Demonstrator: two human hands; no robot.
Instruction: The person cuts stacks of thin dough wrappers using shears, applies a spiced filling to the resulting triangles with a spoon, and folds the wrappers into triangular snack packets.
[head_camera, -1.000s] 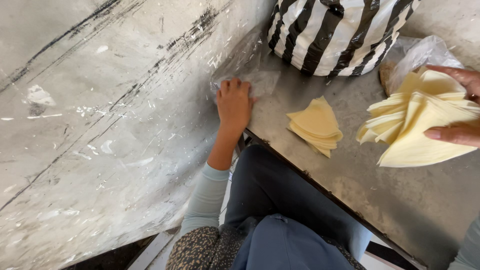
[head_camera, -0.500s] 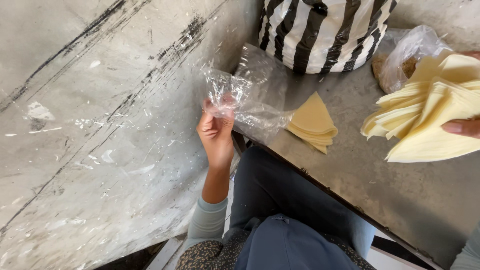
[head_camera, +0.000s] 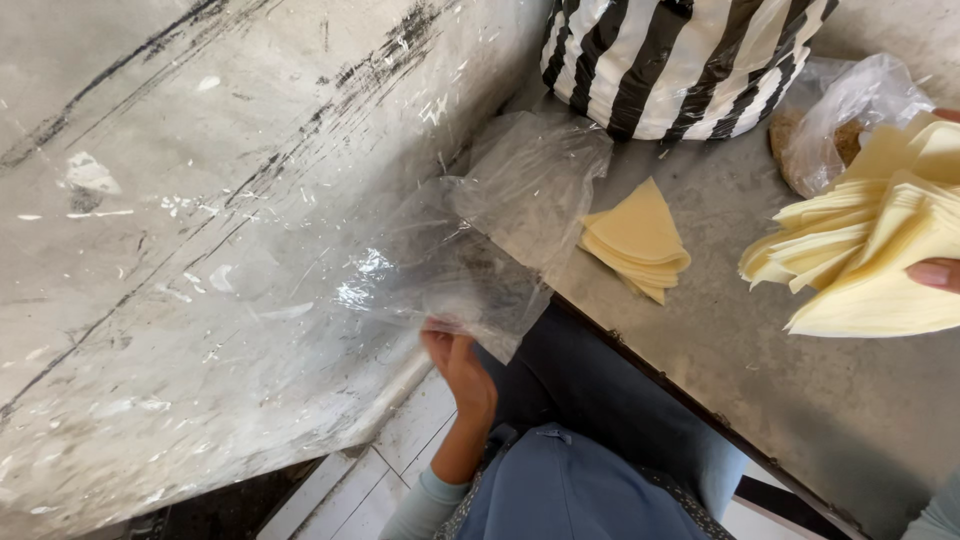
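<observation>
**Left hand grips clear plastic bag; right hand holds fan of yellow sheets**

Left hand (head_camera: 455, 360) is raised in front of the person's lap, fingers closed on the lower edge of a clear plastic bag (head_camera: 480, 230). This bag hangs loose and crumpled above the hand, reaching up toward the corner where the grey wall (head_camera: 200, 200) meets the metal table (head_camera: 780, 380) (its upper part lies over the table's near edge).

Right hand (head_camera: 940, 270) shows only partly at the right edge of the view: a thumb presses on top of a fanned stack of pale yellow triangular sheets (head_camera: 870, 250), so the hand is closed on that stack, which is held above the table.

A smaller pile of the same yellow triangles (head_camera: 635, 240) lies flat on the table, just beside the clear bag and well apart from the held stack. Behind it stands a black-and-white striped bag (head_camera: 680, 60), and to its right a second clear bag with something brown inside (head_camera: 840, 120), just behind the held stack. The person's dark trousers (head_camera: 590, 400) fill the space below the table edge, above a white tiled floor (head_camera: 390, 450).
</observation>
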